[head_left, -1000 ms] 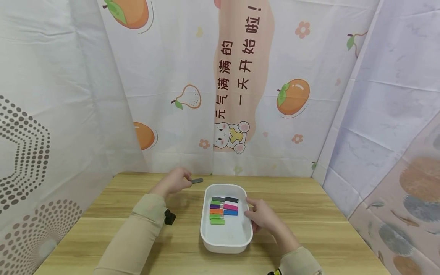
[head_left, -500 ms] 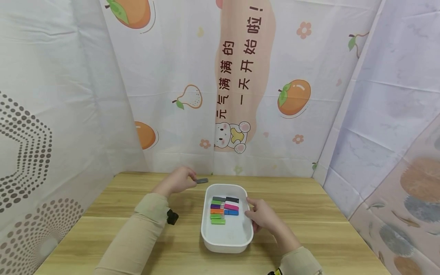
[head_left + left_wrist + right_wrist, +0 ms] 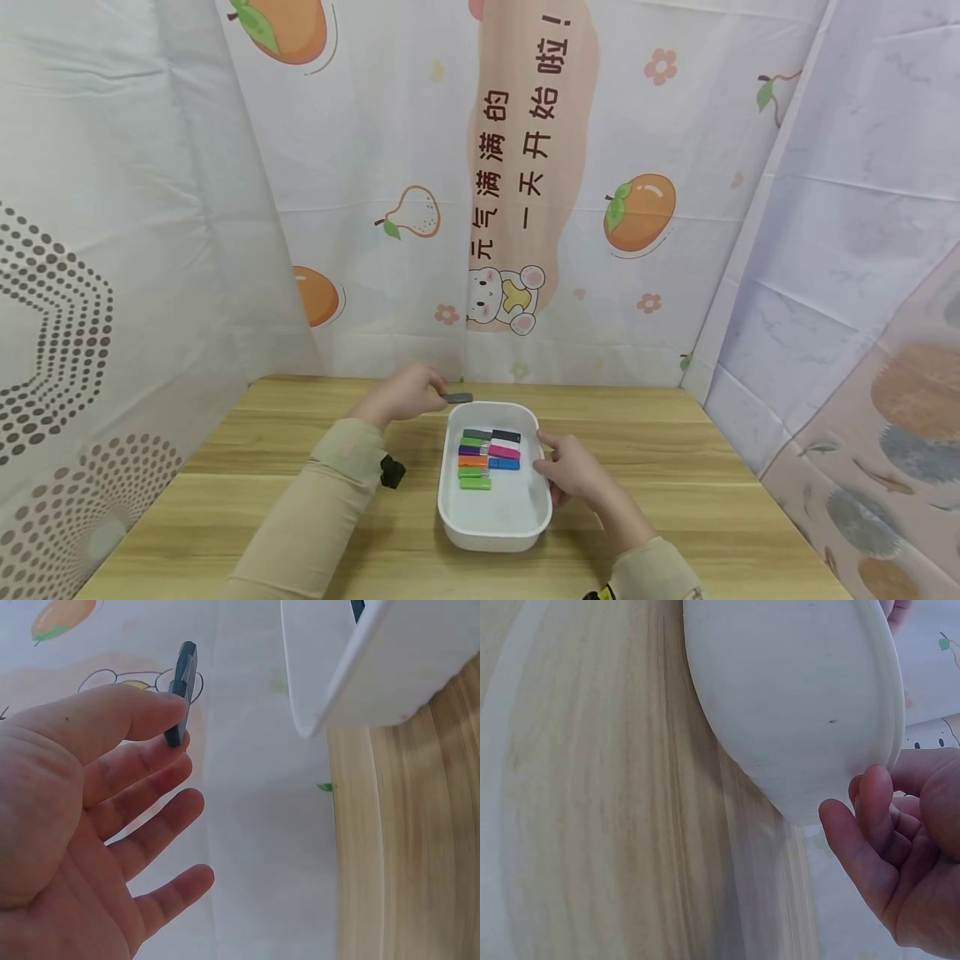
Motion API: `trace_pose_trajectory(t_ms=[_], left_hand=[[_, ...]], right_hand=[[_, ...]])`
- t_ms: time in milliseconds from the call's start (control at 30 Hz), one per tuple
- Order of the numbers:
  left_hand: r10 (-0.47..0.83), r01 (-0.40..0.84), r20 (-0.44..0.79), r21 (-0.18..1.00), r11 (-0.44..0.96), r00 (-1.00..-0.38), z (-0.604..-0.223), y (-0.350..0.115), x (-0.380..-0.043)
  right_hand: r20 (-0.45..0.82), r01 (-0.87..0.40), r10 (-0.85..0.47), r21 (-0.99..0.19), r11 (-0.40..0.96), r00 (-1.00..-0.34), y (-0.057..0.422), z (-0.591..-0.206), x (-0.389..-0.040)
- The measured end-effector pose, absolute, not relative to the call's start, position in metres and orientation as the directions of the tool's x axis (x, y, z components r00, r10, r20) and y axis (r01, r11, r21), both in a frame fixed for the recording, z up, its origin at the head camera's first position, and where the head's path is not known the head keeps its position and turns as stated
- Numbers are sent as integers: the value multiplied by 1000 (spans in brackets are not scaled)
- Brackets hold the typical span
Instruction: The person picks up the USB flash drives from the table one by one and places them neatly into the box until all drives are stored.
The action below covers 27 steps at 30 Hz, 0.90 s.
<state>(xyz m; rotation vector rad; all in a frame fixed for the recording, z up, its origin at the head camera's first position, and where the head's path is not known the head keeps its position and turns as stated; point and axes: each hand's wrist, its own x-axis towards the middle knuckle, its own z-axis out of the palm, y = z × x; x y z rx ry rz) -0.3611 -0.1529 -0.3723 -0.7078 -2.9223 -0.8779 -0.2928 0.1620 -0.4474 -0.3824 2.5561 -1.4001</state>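
My left hand (image 3: 405, 393) pinches a dark grey USB flash drive (image 3: 459, 398) between thumb and forefinger, above the far left rim of a white plastic box (image 3: 495, 533). In the left wrist view the flash drive (image 3: 182, 690) is seen nearly edge-on, the other fingers spread loosely. Inside the box lie several flash drives in two columns: green, purple, orange and grey on the left, black, white, a pink one (image 3: 504, 451) and a blue one on the right. My right hand (image 3: 573, 468) grips the box's right side at the rim; the right wrist view shows fingertips against its outer wall (image 3: 802, 712).
The box stands on a wood-grain table (image 3: 637, 500). A printed cloth (image 3: 360, 292) hangs behind the table's far edge, and more cloth hangs at the left and right sides. A small black item (image 3: 392, 472) sits at my left cuff.
My left hand has moved to the right with the grey flash drive, from left of the box to its far left rim. The right hand and the box stay in place.
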Motion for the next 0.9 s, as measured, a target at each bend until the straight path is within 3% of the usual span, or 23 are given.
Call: trace_pose_trajectory(t_ms=[900], left_hand=[[472, 438, 70, 513, 738, -879, -376, -97, -358]], right_hand=[[-70, -107, -307, -847, 521, -949, 161, -446, -294]])
